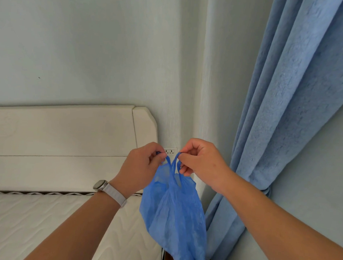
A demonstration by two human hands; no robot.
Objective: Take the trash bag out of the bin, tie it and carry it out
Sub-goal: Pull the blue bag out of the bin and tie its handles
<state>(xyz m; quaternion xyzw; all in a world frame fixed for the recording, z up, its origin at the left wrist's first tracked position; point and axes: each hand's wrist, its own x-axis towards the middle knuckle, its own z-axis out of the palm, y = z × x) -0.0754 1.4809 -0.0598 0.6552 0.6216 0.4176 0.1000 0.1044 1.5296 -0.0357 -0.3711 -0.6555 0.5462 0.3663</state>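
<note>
A thin blue plastic trash bag [173, 217] hangs in the air in front of me, held up by its two handle loops. My left hand [142, 165] pinches the left loop between thumb and fingers; a watch with a pale strap sits on that wrist. My right hand [200, 162] pinches the right loop. The two loops cross each other between my hands, just above the bag's mouth. The bag's bottom runs out of the frame. No bin shows in this view.
A cream headboard [69, 141] and a white quilted mattress [47, 222] lie to the left. A wall socket [171, 150] sits behind my hands. A blue curtain [284, 114] hangs at the right, tied back near my right forearm.
</note>
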